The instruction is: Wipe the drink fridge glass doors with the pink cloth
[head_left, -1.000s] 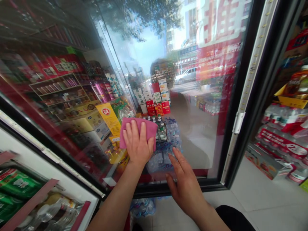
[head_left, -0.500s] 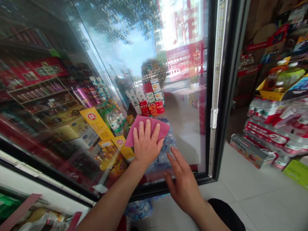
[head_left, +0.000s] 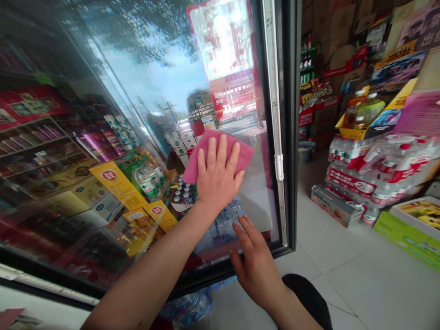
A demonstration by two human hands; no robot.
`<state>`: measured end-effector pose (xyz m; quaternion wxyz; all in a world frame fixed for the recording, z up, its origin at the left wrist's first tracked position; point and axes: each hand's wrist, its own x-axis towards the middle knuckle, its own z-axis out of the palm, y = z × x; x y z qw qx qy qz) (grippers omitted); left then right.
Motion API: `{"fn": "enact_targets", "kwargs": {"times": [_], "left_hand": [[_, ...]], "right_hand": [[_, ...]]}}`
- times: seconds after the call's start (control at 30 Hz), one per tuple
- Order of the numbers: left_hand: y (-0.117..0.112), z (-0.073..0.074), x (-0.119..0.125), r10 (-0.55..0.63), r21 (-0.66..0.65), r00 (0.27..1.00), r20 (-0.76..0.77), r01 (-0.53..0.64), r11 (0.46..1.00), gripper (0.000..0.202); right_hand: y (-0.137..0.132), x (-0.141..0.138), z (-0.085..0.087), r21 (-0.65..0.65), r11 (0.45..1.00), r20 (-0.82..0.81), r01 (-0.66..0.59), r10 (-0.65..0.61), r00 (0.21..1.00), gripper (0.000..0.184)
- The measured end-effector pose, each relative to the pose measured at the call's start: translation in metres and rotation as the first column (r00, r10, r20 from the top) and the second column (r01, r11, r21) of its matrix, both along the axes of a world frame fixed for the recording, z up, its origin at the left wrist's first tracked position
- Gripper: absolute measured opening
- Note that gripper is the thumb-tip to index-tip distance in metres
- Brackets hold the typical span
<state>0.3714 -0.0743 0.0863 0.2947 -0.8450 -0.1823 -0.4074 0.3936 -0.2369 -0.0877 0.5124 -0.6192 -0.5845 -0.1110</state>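
Observation:
My left hand (head_left: 217,172) holds a pink cloth (head_left: 245,153) against the glass door (head_left: 165,87), its fingers stretched over the cloth. Lower and to the right, my right hand (head_left: 254,259) is open, its fingertips at the lower part of the glass near the black door frame (head_left: 292,183). Nothing is in this hand. The palm side of both hands is hidden. Tree, sky, a red-and-white sign and shop goods show in or through the glass.
On the right, a grey box (head_left: 337,206) and shrink-wrapped bottles (head_left: 381,176) stand on the tiled floor (head_left: 343,284). A green carton (head_left: 405,236) lies at the far right. Wrapped water bottles (head_left: 192,307) sit beneath the door's lower edge.
My left hand and the pink cloth have slid up and slightly right across the glass. My right hand stays near the lower frame. The view has turned right.

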Motion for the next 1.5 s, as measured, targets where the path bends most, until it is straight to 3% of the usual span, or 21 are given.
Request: {"fn": "enact_targets", "kwargs": {"times": [0.13, 0.23, 0.33, 0.43, 0.53, 0.63, 0.77, 1.13, 1.37, 1.5], "left_hand": [[-0.005, -0.032, 0.019, -0.093, 0.065, 0.934, -0.345, 0.123, 0.990, 0.078], [-0.004, -0.057, 0.018, -0.138, 0.063, 0.885, -0.444, 0.185, 0.981, 0.075], [-0.003, -0.064, 0.013, -0.193, 0.067, 0.840, -0.507, 0.262, 0.963, 0.070], [-0.003, -0.050, 0.016, -0.217, 0.062, 0.845, -0.489, 0.282, 0.957, 0.073], [-0.007, -0.020, 0.031, -0.178, 0.029, 0.930, -0.320, 0.198, 0.980, 0.084], [-0.014, 0.004, 0.051, -0.166, -0.021, 0.966, -0.197, 0.165, 0.986, 0.089], [-0.022, 0.008, 0.064, -0.176, -0.055, 0.967, -0.181, 0.169, 0.984, 0.089], [-0.024, -0.034, 0.064, -0.116, -0.044, 0.962, -0.246, 0.109, 0.993, 0.095], [-0.021, -0.072, 0.061, -0.070, -0.004, 0.941, -0.330, 0.073, 0.997, 0.092], [-0.017, -0.094, 0.058, -0.017, 0.082, 0.916, -0.400, 0.054, 0.995, 0.082]], "right_hand": [[-0.005, 0.007, -0.006, -0.009, 0.999, -0.028, 0.037, -0.037, 0.999, 0.058], [-0.011, 0.008, -0.011, -0.024, 0.999, -0.039, 0.045, -0.046, 0.998, 0.058], [-0.016, 0.009, -0.013, -0.039, 0.998, -0.044, 0.046, -0.048, 0.998, 0.059], [-0.021, 0.013, -0.013, -0.061, 0.997, -0.051, 0.052, -0.055, 0.997, 0.058], [-0.024, 0.018, -0.014, -0.091, 0.994, -0.051, 0.052, -0.057, 0.997, 0.057], [-0.025, 0.020, -0.016, -0.118, 0.992, -0.048, 0.052, -0.058, 0.997, 0.054], [-0.022, 0.019, -0.020, -0.150, 0.988, -0.057, 0.040, -0.049, 0.997, 0.055], [-0.023, 0.013, -0.032, -0.208, 0.978, -0.146, -0.013, -0.018, 0.989, 0.054], [-0.030, 0.013, -0.036, -0.237, 0.971, -0.140, -0.004, -0.031, 0.990, 0.053], [-0.034, 0.012, -0.033, -0.261, 0.965, -0.111, 0.006, -0.036, 0.993, 0.051]]}}
